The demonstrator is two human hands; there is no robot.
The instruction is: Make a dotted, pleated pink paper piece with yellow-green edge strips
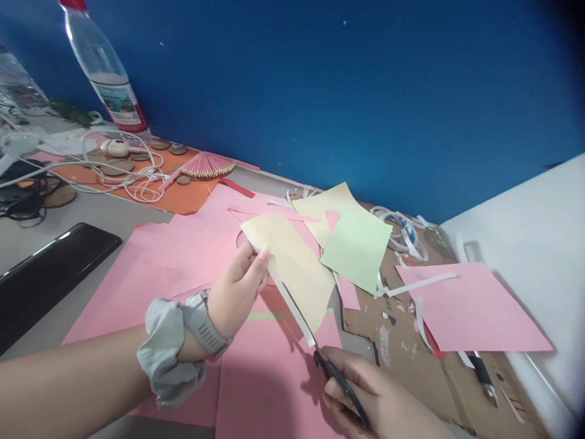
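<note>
My left hand [242,283] pinches the upper left edge of a pale yellow sheet of paper [297,262], thumb on top. The sheet is held up above pink paper and has a white strip [295,314] along its near edge. In my right hand [361,390] is a pair of black-handled scissors [340,384], its fingers closed around the handles. The scissor blades lie at the sheet's near corner, along the line between the strip and the yellow part. Large pink sheets [269,384] lie flat under both hands.
A green square of paper [359,250] and another yellow sheet [336,201] lie behind. To the right are brown cardboard [402,335], a pink sheet [475,311] and a pen [484,378]. A bottle [109,85], white cables [137,177], a folded pink fan [205,164] and a black object [59,274] are left.
</note>
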